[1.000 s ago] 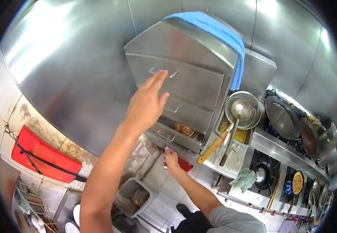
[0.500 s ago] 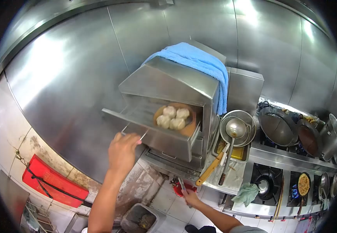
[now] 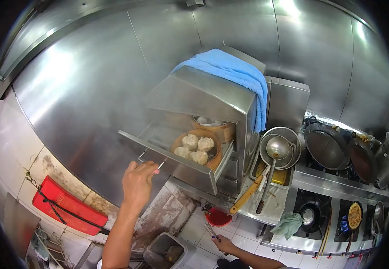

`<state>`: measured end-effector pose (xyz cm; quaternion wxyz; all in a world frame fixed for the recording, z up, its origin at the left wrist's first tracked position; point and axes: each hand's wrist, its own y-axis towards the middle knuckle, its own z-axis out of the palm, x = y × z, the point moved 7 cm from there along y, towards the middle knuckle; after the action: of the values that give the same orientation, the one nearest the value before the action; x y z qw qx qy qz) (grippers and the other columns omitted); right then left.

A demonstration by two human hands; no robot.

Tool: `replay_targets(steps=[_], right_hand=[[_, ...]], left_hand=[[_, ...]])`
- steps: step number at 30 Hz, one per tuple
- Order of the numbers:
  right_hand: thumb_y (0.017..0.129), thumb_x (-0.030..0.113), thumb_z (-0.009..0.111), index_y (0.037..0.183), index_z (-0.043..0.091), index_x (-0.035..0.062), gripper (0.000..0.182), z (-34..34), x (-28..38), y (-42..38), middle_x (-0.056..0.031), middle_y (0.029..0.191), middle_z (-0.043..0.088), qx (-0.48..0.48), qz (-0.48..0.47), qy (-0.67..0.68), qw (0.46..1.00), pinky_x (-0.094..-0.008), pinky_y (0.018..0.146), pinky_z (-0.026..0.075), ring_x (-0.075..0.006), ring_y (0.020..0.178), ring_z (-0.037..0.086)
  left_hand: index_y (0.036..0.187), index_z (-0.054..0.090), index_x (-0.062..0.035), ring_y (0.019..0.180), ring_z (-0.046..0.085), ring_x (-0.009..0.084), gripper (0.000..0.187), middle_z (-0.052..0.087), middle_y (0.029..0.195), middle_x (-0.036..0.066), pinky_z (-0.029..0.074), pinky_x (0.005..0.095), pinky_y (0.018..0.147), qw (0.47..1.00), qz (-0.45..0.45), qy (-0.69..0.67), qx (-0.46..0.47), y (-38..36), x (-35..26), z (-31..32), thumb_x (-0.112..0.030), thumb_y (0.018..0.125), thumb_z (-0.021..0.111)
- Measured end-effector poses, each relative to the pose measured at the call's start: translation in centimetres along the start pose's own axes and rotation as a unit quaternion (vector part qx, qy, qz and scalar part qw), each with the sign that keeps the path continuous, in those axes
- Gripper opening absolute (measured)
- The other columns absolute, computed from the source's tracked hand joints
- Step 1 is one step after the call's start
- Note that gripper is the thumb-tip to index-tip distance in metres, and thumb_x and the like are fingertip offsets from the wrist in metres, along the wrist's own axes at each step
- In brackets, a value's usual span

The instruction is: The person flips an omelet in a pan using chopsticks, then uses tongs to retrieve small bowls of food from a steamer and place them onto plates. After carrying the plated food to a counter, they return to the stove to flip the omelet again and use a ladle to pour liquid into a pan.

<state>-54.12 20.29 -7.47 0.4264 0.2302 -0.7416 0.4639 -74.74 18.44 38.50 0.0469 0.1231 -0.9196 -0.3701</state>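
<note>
My left hand [image 3: 137,183] is closed around the wire handle [image 3: 163,164] of a steel steamer drawer [image 3: 185,171]. The drawer stands pulled out from the steel steamer cabinet [image 3: 217,92], and steam hangs over it. Inside it, a round bamboo basket [image 3: 217,162] holds several pale dumplings [image 3: 199,157]. Behind that, a second bamboo basket [image 3: 225,132] sits partly under the cabinet; its pale contents show only in part. Low in the view, my right hand [image 3: 224,245] grips metal tongs [image 3: 211,231], whose arms stand apart with nothing between them.
A blue towel [image 3: 230,67] drapes over the cabinet. To the right are a ladle [image 3: 271,168], a wooden-handled tool [image 3: 247,195], woks [image 3: 326,145] and burners, one lit beside a pan of food [image 3: 354,216]. On the floor stand a grey bin [image 3: 183,256] and a red bowl [image 3: 219,218].
The drawer has come further out toward me, bringing the second basket into sight. My left hand still holds the handle. My right hand has dropped slightly, and the tongs' arms now show apart.
</note>
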Motion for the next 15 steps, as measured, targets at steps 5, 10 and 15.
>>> replay_targets(steps=[5, 10, 15], right_hand=[[0.089, 0.049, 0.048, 0.098, 0.051, 0.0047, 0.045, -0.3, 1.5, -0.2, -0.0050, 0.061, 0.054, 0.007, 0.002, -0.030, 1.000, -0.0309, 0.046, 0.045, -0.0150, 0.050, 0.056], [0.090, 0.048, 0.047, 0.111, 0.051, 0.0044, 0.049, -1.1, 2.7, -2.5, -0.0137, 0.066, 0.061, 0.022, -0.015, -0.078, 0.997, -0.0365, 0.057, 0.049, -0.0241, 0.059, 0.063], [0.089, 0.051, 0.046, 0.115, 0.050, 0.0050, 0.053, -0.8, -2.2, -2.0, -0.0185, 0.077, 0.063, 0.031, -0.020, -0.098, 0.995, -0.0412, 0.070, 0.049, -0.0322, 0.074, 0.064]], left_hand=[[0.084, 0.069, -0.0114, 0.070, 0.053, 0.0207, 0.016, 0.068, 0.092, 0.001, 0.047, 0.0309, 0.064, 1.000, 0.002, 0.010, -0.002, -0.1, 0.0, -0.3, -0.007, 0.069, 0.069], [0.086, 0.069, -0.0120, 0.070, 0.052, 0.0200, 0.021, 0.068, 0.093, 0.000, 0.047, 0.0300, 0.064, 0.999, 0.026, 0.015, 0.015, -0.2, 0.0, -0.8, -0.006, 0.067, 0.068], [0.085, 0.068, -0.0107, 0.066, 0.050, 0.0205, 0.020, 0.068, 0.089, 0.000, 0.046, 0.0297, 0.061, 1.000, 0.017, 0.003, 0.006, -0.5, -0.1, -1.2, -0.005, 0.066, 0.068]])
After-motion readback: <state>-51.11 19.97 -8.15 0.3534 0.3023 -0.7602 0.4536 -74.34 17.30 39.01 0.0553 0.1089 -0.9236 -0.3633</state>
